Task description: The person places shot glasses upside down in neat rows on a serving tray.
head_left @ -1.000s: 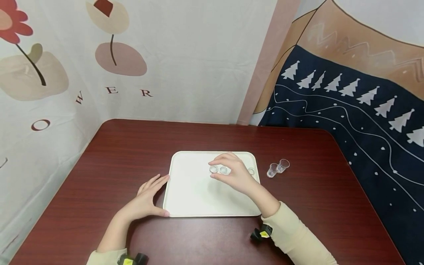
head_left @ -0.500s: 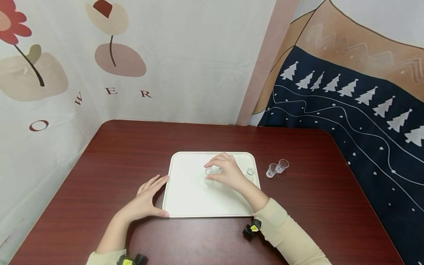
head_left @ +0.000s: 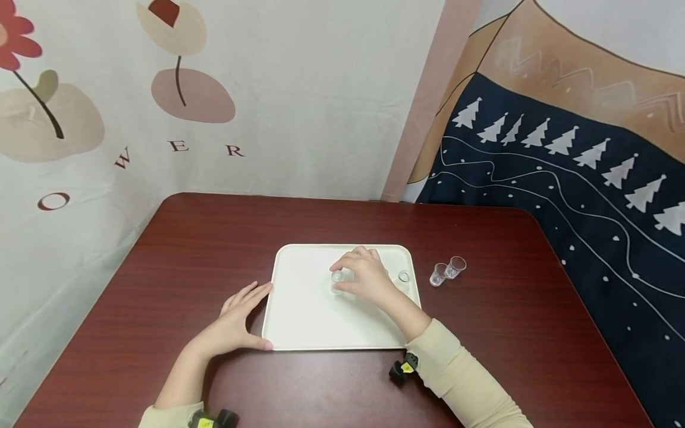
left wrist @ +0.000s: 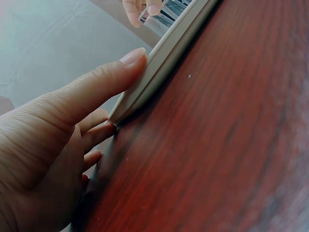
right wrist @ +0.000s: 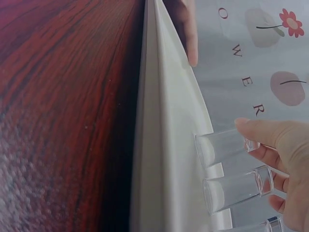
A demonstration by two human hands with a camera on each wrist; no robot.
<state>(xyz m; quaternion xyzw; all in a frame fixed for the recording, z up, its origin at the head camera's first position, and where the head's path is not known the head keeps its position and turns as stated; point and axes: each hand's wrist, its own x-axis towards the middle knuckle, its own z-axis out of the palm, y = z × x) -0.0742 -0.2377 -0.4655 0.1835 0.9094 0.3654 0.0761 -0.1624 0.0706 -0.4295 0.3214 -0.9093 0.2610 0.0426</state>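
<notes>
A white tray (head_left: 305,321) lies on the table. My left hand (head_left: 230,324) rests against its left edge, fingers extended and thumb at the front left corner. In the right wrist view, my right hand (right wrist: 285,154) pinches the narrow end of a small clear cup (right wrist: 217,147), whose wide rim faces down at the tray. Beside it stands a second clear cup (right wrist: 234,191), also rim down, and part of a third (right wrist: 265,227) shows at the lower edge. In the head view, my right hand (head_left: 364,276) partly covers this row; one cup (head_left: 404,277) stands apart to its right.
Right of the tray, two more clear cups, a nearer one (head_left: 439,274) and a farther one (head_left: 456,267), sit close together on the dark red table (head_left: 481,333). Printed cloths (head_left: 299,119) hang behind the table's far edge.
My right hand has moved slightly left with the clear cup and lowered it to the tray, staying nearly still over the last half second. The left hand keeps its place.
</notes>
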